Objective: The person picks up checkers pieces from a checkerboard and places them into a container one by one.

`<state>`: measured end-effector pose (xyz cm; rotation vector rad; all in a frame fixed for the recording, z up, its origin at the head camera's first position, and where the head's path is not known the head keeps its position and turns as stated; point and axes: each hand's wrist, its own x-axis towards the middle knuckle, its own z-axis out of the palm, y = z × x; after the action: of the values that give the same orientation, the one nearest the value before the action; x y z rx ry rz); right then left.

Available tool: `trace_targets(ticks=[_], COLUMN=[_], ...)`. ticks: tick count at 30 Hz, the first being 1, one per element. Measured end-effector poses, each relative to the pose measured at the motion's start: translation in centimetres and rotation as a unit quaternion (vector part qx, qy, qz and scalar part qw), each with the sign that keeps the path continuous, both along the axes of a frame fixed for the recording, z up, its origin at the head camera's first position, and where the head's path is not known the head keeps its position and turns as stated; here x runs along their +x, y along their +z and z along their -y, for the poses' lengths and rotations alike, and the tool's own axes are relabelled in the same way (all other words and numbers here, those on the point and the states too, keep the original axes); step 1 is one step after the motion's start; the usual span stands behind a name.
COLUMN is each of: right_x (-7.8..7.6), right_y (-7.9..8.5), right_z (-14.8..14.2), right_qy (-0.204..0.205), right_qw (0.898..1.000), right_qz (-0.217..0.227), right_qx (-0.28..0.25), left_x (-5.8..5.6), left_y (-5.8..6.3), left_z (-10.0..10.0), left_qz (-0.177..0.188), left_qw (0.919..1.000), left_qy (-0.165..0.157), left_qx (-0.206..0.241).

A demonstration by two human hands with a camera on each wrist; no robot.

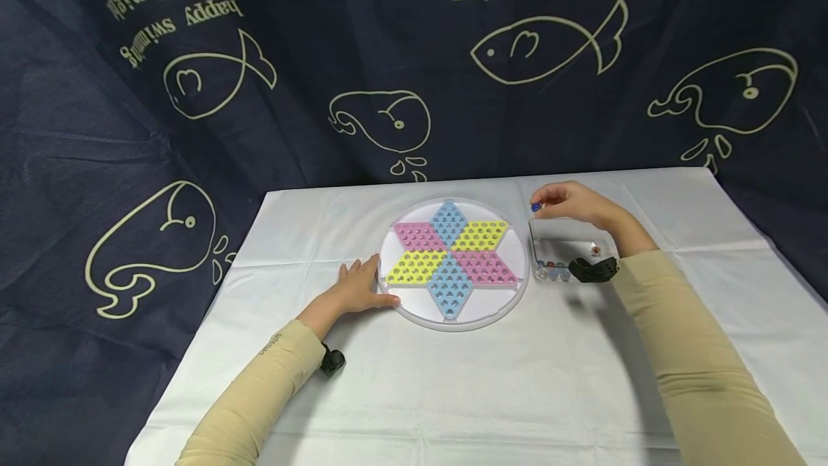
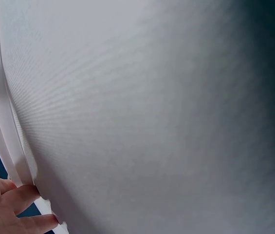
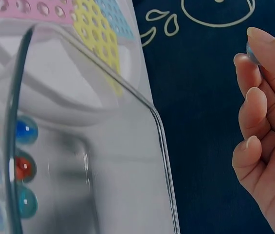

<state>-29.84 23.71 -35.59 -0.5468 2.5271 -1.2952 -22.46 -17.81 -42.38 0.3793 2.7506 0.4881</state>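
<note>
A round white Chinese checkers board [image 1: 479,315] with a pink, yellow and blue star full of holes lies on the table. My left hand [image 1: 356,288] rests against its left rim, thumb on the front edge and fingers extended along the side. In the left wrist view, the fingers [image 2: 23,199] of that hand touch the rim. Between thumb and fingertips, my right hand [image 1: 572,203] pinches a blue marble [image 1: 535,207], held just above the back left corner of a clear plastic box [image 1: 608,236]. Several marbles [image 3: 26,201] lie in the box, red and blue ones among them.
A white cloth [image 1: 414,394] covers the table, which backs onto a dark blue curtain [image 1: 310,142] printed with fish and whales. The box stands close to the board's right side. A black wrist camera [image 1: 593,270] hangs over the box's front right corner.
</note>
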Motion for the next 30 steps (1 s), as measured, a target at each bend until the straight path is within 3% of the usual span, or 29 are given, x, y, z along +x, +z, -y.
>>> trace_targets(ticks=[10,19,30], right_x=[0.4,0.5,1.0], right_y=[-0.2,-0.3,-0.3], right_z=[-2.1,-3.0,-4.4], right_qy=[-0.007,-0.052,-0.054], right_qw=[1.0,0.999,0.998], right_qz=[-0.001,0.008,0.004], right_qx=[-0.024,-0.008,0.017], left_x=[-0.2,-0.2,-0.2], left_y=[-0.2,-0.3,-0.2], left_z=[0.1,0.1,0.1], left_qz=[0.005,0.009,0.006], left_qw=[1.0,0.9999,1.0], left_qy=[0.002,0.001,0.002], left_qx=[-0.004,-0.006,-0.004])
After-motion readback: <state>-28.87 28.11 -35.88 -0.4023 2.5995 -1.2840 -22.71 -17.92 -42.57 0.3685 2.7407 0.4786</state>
